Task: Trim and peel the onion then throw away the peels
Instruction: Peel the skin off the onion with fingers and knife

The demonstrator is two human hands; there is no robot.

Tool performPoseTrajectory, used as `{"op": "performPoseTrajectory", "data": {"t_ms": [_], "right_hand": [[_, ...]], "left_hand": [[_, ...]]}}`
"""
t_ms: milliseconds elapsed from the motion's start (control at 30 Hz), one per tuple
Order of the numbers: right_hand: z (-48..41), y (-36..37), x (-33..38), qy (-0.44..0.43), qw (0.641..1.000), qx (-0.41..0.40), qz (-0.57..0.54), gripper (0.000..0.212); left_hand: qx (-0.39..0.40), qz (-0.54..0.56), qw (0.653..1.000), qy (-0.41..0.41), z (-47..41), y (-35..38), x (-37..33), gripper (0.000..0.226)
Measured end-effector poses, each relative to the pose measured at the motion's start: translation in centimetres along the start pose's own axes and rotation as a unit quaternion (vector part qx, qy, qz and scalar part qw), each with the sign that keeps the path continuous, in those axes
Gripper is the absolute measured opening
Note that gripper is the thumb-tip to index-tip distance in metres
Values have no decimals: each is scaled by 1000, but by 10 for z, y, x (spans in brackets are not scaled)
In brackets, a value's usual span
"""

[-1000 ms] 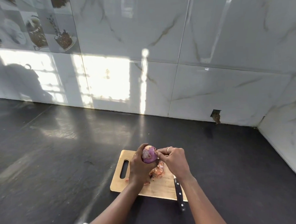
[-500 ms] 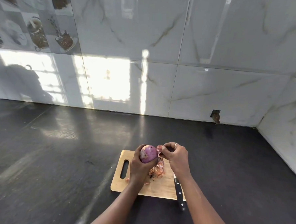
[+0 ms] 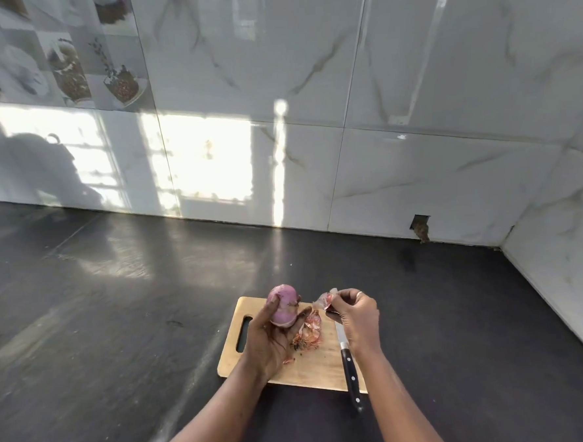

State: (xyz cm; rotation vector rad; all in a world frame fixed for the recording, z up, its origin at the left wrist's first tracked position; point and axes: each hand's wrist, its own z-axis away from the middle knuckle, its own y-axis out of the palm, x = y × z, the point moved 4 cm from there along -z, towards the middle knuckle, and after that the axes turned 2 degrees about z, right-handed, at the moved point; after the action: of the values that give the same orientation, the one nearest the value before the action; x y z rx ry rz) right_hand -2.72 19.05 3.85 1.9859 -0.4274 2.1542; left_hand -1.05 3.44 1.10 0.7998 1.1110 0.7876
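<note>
The onion (image 3: 281, 307) is held up off the cutting board (image 3: 319, 369) in the lower centre of the frame. It is gripped by the left hand (image 3: 268, 341), whose fingers are curled round its lower half, so that the upper part is left bare, presumably for peeling. The exposed surface is seen to be smooth and purple-pink, so most of the dry skin is judged to be off.

Just to the right, apart from the onion, a loose piece of peel (image 3: 323, 301) is pinched between thumb and fingertips of the right hand (image 3: 357, 316), which is clamped on it above the board. It is probably kept there to be dropped onto the heap of peels (image 3: 307, 336). This heap is gathered on the board below and between the two hands, likely for a single throw-away.

The knife (image 3: 351, 374) is laid along the board's right side, its blade partly hidden under the right hand and its handle overhanging the dark bench (image 3: 119, 334), out of the way of the peeling.

No bin, bowl or other container is seen in the frame. The peels are borne by the board alone, so where they are to be thrown cannot be told.
</note>
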Motion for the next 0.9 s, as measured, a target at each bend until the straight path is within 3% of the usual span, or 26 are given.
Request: {"op": "performPoseTrajectory", "data": {"t_ms": [133,267,433,633,900], "right_hand": [[7,3,2,-92,969,26,229,9],[12,8,0,-121,947,53,294,9],[18,13,11,-151,962,73,218,21],[23,22,18,-157,969,98,162,15],[20,22,17,-153,970,97,159,15]], "left_hand": [[-18,7,1000,-9,-2,-3,3,43],[-27,-42,998,-26,-6,-8,5,36],[-5,-48,999,-19,-8,-7,10,50],[16,-55,998,5,-16,-6,14,113],[28,-63,998,11,-14,-1,14,101]]}}
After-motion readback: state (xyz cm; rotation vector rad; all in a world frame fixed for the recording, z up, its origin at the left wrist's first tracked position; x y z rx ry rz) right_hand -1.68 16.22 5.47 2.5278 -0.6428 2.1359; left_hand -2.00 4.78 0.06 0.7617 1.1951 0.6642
